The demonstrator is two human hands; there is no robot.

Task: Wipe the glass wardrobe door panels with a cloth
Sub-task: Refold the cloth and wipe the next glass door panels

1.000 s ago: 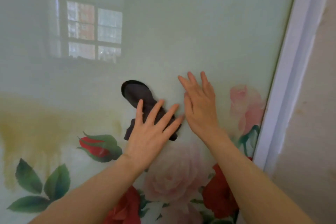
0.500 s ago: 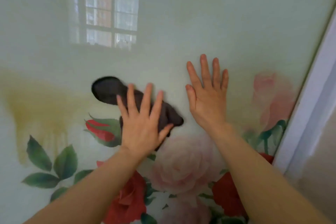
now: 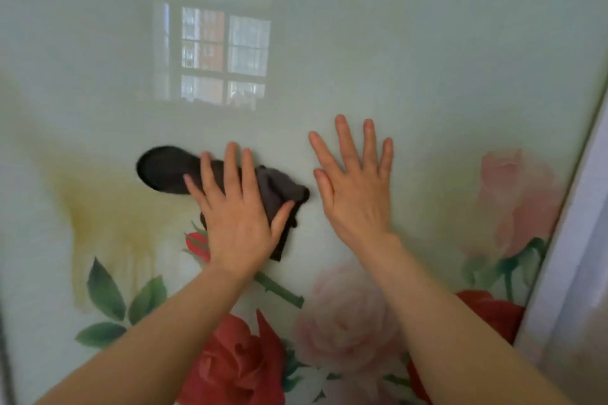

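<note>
A pale green glass door panel printed with roses and leaves fills the head view. My left hand lies flat with straight, spread fingers on a dark brown cloth, pressing it against the glass. The cloth pokes out past the fingertips at the upper left and past the thumb at the right. My right hand rests flat on the bare glass just right of the cloth, fingers spread and pointing up, holding nothing.
A white door frame runs down the right edge of the panel. A window is reflected in the upper glass. A dark strip shows at the lower left edge.
My left hand has slid the cloth leftward across the glass. My right hand has stayed flat beside it. The view has shifted left, so the white frame sits further right.
</note>
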